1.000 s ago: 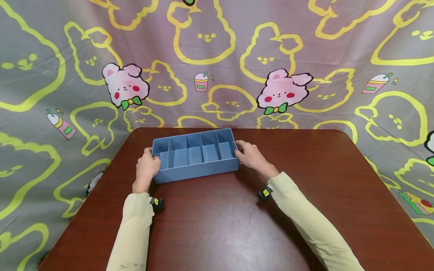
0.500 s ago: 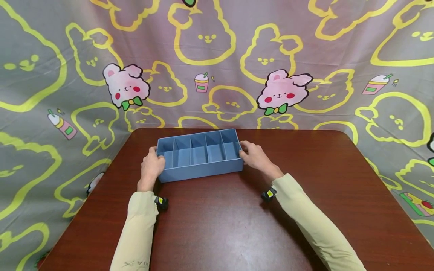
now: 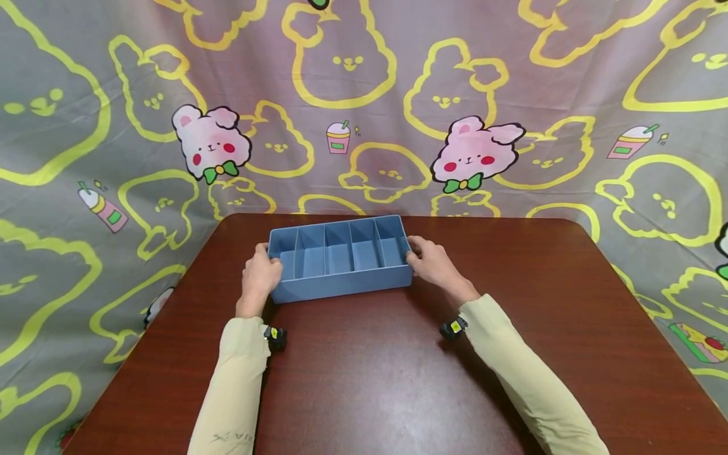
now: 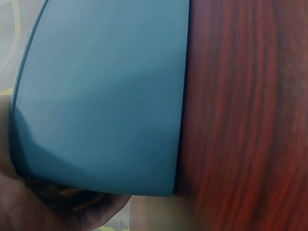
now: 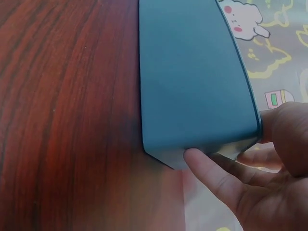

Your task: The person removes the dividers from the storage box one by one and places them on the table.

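Note:
A long blue divided box (image 3: 342, 284) sits toward the far left of the table, its several compartments bare inside. At its left end my left hand (image 3: 260, 278) grips the wall, the thumb over the rim. My right hand (image 3: 433, 262) holds the opposite end in the same way. In the left wrist view the box's front side (image 4: 101, 96) fills much of the frame, with the left hand (image 4: 62, 207) curled around the corner. The right wrist view shows the right hand (image 5: 274, 178) with its thumb at the rim and fingertips against the end wall.
The brown wooden table (image 3: 364, 379) extends to both sides and toward me. Behind it hangs a grey curtain (image 3: 375, 114) with cartoon rabbits. Each wrist carries a small black camera, such as the left one (image 3: 277, 338).
Both hands have moved the blue divided box to the right across the table, mostly in the first half second and only slightly since. Their hold on its ends stays the same.

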A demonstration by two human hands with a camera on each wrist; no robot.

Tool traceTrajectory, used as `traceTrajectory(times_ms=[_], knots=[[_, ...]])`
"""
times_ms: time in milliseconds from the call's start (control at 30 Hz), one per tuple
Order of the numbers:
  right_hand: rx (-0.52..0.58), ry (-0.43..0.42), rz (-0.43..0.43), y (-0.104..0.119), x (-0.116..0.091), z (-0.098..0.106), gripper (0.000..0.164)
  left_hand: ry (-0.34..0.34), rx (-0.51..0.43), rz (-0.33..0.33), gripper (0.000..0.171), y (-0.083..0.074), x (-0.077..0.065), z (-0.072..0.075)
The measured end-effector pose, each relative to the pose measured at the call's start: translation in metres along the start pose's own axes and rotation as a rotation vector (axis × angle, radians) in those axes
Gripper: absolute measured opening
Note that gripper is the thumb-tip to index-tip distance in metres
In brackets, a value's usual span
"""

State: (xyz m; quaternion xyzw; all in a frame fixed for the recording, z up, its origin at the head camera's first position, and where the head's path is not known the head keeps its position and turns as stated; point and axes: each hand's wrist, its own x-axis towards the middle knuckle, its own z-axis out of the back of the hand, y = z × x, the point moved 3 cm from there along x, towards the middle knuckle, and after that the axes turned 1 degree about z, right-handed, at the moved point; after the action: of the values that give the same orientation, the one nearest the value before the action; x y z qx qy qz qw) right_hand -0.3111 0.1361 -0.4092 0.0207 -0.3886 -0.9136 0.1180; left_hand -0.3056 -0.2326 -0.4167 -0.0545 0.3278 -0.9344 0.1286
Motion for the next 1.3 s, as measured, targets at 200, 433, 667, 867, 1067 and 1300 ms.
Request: traceTrajectory(times_ms=[200, 433, 667, 867, 1067, 1300], knots=[[0.020, 0.000, -0.003, -0.002, -0.002, 0.000, 0.050, 0.014, 0.006, 0.011, 0.053, -0.002, -0.001, -0.001], [0.033, -0.019, -0.009, -0.005, -0.005, 0.004, 0.052, 0.011, -0.009, 0.001, 0.053, -0.006, 0.000, -0.002], [0.012, -0.038, -0.003, -0.007, -0.007, 0.005, 0.052, 0.015, -0.015, -0.001, 0.053, -0.009, 0.001, -0.004], [0.026, -0.045, 0.005, -0.011, -0.010, 0.006, 0.052, 0.017, -0.021, -0.009, 0.052, -0.011, 0.002, -0.008], [0.026, -0.053, 0.013, -0.014, -0.013, 0.008, 0.053, 0.022, -0.026, -0.007, 0.052, -0.015, 0.001, -0.010], [0.054, -0.054, 0.003, -0.016, -0.016, 0.011, 0.052, 0.018, -0.014, -0.018, 0.052, -0.019, 0.001, -0.011]])
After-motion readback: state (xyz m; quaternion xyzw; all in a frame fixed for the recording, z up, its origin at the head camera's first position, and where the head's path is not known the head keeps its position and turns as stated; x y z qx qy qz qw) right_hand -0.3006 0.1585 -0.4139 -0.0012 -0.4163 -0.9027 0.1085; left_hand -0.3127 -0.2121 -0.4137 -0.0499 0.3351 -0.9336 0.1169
